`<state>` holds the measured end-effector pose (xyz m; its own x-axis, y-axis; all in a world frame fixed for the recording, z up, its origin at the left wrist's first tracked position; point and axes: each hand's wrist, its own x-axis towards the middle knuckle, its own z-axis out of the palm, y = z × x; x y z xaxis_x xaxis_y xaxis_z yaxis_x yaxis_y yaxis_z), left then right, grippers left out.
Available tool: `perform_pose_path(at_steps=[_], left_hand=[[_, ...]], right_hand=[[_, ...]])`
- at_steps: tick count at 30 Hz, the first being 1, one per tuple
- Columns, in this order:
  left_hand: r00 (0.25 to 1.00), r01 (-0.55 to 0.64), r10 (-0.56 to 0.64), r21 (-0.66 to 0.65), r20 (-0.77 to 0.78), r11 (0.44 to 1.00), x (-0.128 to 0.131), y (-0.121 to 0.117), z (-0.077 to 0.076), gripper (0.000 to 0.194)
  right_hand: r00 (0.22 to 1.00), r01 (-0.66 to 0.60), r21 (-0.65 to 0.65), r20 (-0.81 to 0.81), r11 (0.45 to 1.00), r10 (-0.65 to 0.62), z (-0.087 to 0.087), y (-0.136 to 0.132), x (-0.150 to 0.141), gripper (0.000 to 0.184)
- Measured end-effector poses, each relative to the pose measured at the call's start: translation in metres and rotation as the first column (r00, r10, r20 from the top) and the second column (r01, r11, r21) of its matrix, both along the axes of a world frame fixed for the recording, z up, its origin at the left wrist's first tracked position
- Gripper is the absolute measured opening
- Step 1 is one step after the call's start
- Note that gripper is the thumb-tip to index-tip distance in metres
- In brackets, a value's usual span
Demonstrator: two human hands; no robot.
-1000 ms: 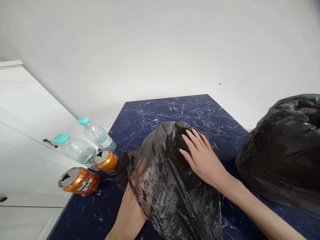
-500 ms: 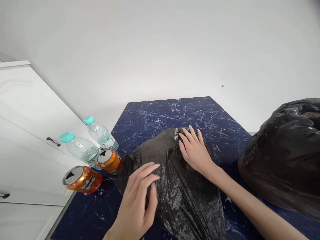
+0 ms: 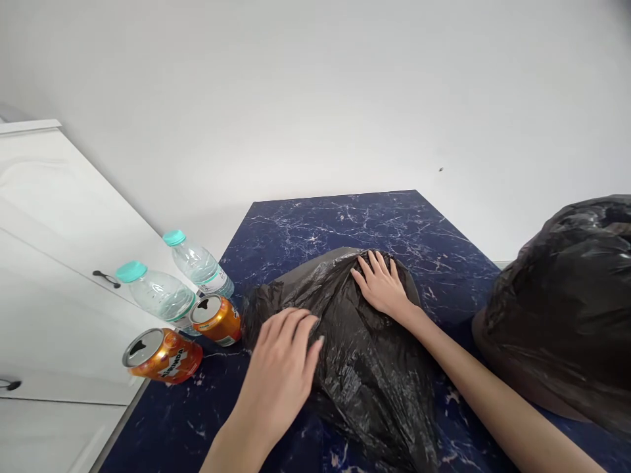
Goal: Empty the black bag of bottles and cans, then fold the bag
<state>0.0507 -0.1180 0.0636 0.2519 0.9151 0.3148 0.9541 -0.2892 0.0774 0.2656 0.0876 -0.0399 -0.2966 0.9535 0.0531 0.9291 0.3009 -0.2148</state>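
Observation:
A crumpled black plastic bag (image 3: 365, 355) lies spread over the middle of the blue marbled table, with folds hanging toward me. On its upper right part, my right hand (image 3: 382, 286) lies flat with the fingers spread. My left hand (image 3: 283, 355) is over the bag's left side, fingers loosely bent and the thumb held apart. I cannot tell how firmly its fingertips touch the plastic. Left of the bag are two orange drink cans, the nearer can (image 3: 170, 361) and the farther can (image 3: 219, 322).
Behind the cans stand two clear bottles with turquoise caps, a nearer bottle (image 3: 160, 292) and a farther bottle (image 3: 200, 263). A brown container lined with a black bag (image 3: 566, 315) stands at the right. White cabinet doors (image 3: 44, 263) flank the table (image 3: 340, 220) on the left.
My left hand has moved slightly right and its fingers have bent down toward the bag. The bag's folds have shifted, and its surface looks more spread. My right hand stays on the bag.

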Motion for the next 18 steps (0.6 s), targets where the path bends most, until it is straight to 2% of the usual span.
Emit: perform_pose_path(at_steps=[3, 6, 9, 11, 13, 14, 16, 18], left_hand=[[0.994, 0.109, -0.108, -0.116, 0.014, 0.987, 0.005, 0.028, -0.012, 0.054], [1.000, -0.015, 0.011, -0.248, -0.018, 0.969, -0.008, 0.064, -0.030, 0.072], [0.988, -0.146, 0.118, -0.347, -0.100, 0.926, -0.028, 0.094, -0.045, 0.075], [0.967, -0.235, 0.186, -0.333, -0.174, 0.913, -0.035, 0.105, -0.049, 0.074], [0.941, -0.308, 0.259, -0.229, -0.219, 0.923, -0.031, 0.105, -0.046, 0.070], [0.940, -0.306, 0.269, -0.169, -0.212, 0.937, -0.025, 0.101, -0.044, 0.067], [0.974, -0.195, 0.180, -0.099, -0.140, 0.976, -0.005, 0.087, -0.036, 0.062], [0.999, 0.048, -0.050, -0.141, -0.010, 0.989, 0.017, 0.066, -0.031, 0.060]], right_hand=[[0.999, 0.041, -0.011, -0.007, 0.999, -0.041, -0.003, 0.005, 0.005, 0.075], [0.994, 0.105, -0.015, -0.014, 0.994, -0.106, -0.005, 0.009, 0.015, 0.075], [0.982, 0.188, -0.022, -0.020, 0.982, -0.189, -0.006, 0.011, 0.027, 0.076], [0.971, 0.239, -0.027, -0.024, 0.971, -0.240, -0.007, 0.013, 0.032, 0.076], [0.962, 0.272, -0.028, -0.027, 0.962, -0.273, -0.008, 0.014, 0.034, 0.076], [0.959, 0.282, -0.026, -0.029, 0.959, -0.283, -0.008, 0.015, 0.035, 0.077], [0.956, 0.292, -0.019, -0.033, 0.956, -0.293, -0.009, 0.015, 0.034, 0.077], [0.954, 0.299, -0.010, -0.038, 0.954, -0.299, -0.010, 0.015, 0.032, 0.077]])
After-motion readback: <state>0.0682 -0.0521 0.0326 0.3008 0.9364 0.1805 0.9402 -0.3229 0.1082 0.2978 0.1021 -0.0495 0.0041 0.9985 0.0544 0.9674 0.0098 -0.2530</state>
